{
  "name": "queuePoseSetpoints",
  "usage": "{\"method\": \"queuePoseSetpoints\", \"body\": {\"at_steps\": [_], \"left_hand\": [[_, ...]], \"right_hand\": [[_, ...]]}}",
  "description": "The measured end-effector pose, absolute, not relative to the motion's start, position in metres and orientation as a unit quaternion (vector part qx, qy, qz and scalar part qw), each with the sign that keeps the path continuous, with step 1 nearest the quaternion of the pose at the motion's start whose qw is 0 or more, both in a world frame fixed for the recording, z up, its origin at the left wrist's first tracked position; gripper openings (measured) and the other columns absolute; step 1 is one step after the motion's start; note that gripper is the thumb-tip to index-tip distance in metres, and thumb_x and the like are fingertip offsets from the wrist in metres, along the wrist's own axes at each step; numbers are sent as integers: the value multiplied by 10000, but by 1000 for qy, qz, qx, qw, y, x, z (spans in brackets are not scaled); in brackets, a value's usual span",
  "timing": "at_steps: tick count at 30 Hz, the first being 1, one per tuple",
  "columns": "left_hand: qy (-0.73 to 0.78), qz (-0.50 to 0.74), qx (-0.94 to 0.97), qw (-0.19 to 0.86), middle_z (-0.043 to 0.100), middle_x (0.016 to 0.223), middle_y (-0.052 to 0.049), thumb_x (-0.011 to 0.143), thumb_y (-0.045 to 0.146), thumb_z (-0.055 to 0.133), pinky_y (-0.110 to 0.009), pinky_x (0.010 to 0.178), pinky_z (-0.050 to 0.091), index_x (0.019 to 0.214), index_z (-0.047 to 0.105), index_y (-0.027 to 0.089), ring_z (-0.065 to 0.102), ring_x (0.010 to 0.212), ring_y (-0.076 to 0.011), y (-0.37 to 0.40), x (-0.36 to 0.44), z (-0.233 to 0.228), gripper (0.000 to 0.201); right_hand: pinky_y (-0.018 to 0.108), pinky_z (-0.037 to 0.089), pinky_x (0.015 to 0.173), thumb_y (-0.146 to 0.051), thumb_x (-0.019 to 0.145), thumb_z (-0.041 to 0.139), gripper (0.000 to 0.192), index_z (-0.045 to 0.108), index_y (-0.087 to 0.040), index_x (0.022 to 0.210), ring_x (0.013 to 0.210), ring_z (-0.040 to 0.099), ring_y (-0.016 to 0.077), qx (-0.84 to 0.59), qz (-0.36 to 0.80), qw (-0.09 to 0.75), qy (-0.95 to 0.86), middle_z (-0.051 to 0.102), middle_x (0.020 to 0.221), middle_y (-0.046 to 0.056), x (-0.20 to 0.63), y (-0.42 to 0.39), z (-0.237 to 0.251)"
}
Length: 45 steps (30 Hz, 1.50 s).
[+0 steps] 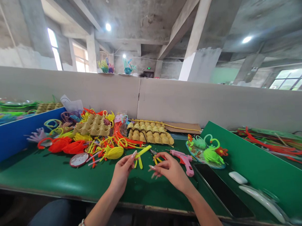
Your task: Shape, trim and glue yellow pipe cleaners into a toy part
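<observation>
My left hand pinches a yellow pipe cleaner that sticks up and to the right from its fingertips. More yellow bent pieces lie on the green table just under it. My right hand is close beside, fingers curled around a short yellow and red piece. A pair of small scissors lies behind the right hand's fingers.
A pink glue gun lies right of my right hand. A heap of coloured pipe cleaners and egg cartons fills the back left. Finished green figures sit on a plate. A dark phone and a white case lie at right.
</observation>
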<state>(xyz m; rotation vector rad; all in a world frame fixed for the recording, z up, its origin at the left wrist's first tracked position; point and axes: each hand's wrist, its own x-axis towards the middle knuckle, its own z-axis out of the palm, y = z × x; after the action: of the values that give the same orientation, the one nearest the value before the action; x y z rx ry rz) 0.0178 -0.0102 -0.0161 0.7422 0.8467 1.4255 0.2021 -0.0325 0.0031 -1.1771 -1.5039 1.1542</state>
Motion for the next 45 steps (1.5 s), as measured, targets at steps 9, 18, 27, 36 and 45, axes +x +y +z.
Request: {"method": "queuePoseSetpoints", "body": {"at_steps": [9, 18, 27, 36, 45], "left_hand": [[367, 617, 286, 635, 598, 531, 6, 381, 397, 849, -170, 474, 321, 699, 748, 133, 407, 463, -42, -7, 15, -13, 426], [361, 641, 248, 631, 655, 614, -19, 377, 340, 853, -162, 457, 342, 675, 733, 131, 411, 460, -32, -2, 9, -13, 383], [346, 661, 220, 629, 651, 702, -20, 625, 171, 711, -167, 471, 372, 674, 707, 167, 411, 490, -52, 5, -1, -12, 49], [344, 659, 227, 630, 623, 669, -8, 612, 169, 717, -165, 459, 343, 695, 713, 157, 393, 485, -47, 4, -2, -6, 84], [338, 655, 226, 636, 636, 706, -16, 583, 195, 746, -146, 447, 339, 703, 724, 155, 396, 492, -37, 1, -1, -5, 127]], "right_hand": [[224, 477, 424, -378, 704, 658, 533, 567, -199, 1197, 439, 608, 116, -475, 505, 395, -603, 717, 732, 24, 196, -40, 10], [192, 454, 412, -339, 687, 697, 624, 485, -228, 1263, 426, 595, 102, -454, 534, 355, -618, 703, 692, -1, 199, -47, 16], [253, 492, 524, -482, 766, 606, 353, 722, -149, 766, 533, 625, 137, -429, 525, 349, -647, 706, 693, 54, 194, -52, 21], [331, 382, 869, -501, 739, 630, 175, 731, -373, 802, 925, 506, 164, -346, 266, 340, -833, 614, 946, 8, 181, -80, 45], [368, 352, 874, -529, 851, 451, 309, 722, -382, 876, 917, 469, 182, -367, 239, 323, -839, 531, 916, 34, 190, -94, 54]]}}
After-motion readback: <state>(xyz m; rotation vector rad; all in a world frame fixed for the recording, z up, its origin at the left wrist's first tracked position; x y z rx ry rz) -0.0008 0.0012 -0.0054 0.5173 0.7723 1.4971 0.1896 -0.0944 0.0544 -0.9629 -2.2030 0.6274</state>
